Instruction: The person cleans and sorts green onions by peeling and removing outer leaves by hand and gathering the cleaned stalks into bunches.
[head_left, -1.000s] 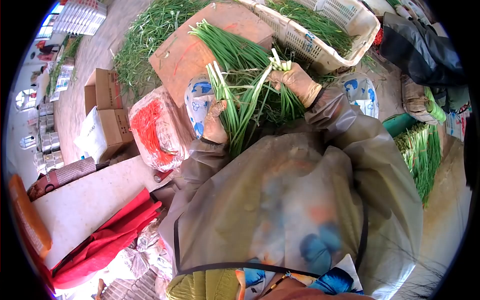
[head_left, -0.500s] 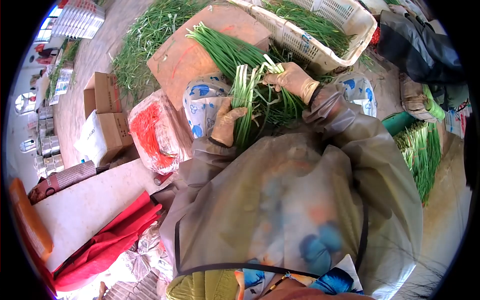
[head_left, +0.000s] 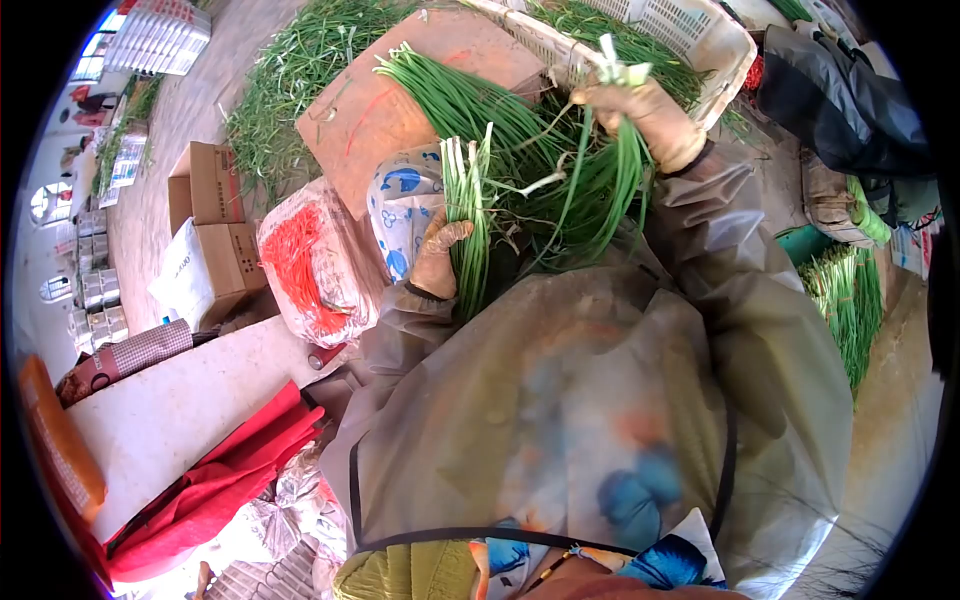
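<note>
My gloved left hand [head_left: 438,255] is closed round an upright bunch of green onions [head_left: 467,190], white ends pointing up, held above my lap. At the upper right my gloved right hand [head_left: 652,118] is raised and grips a second clump of green onions [head_left: 625,172] near its white ends, with the green leaves hanging down and bending toward my lap. Between the hands, loose stalks and thin dry leaves trail across my lap. A larger pile of green onions [head_left: 450,100] lies just beyond, its tips resting on a brown board.
The brown board [head_left: 345,125] lies in front of my knees. Behind my right hand stands a cream plastic crate [head_left: 728,90] with greens inside. Loose greens [head_left: 285,95] cover the floor. Red ties [head_left: 300,265] lie on a wrapped block at left; bundled greens [head_left: 845,310] stand at right.
My right hand has moved up and right, away from the left, carrying a clump of green onions. My left hand and its bunch have shifted slightly left, and the two are now apart.
</note>
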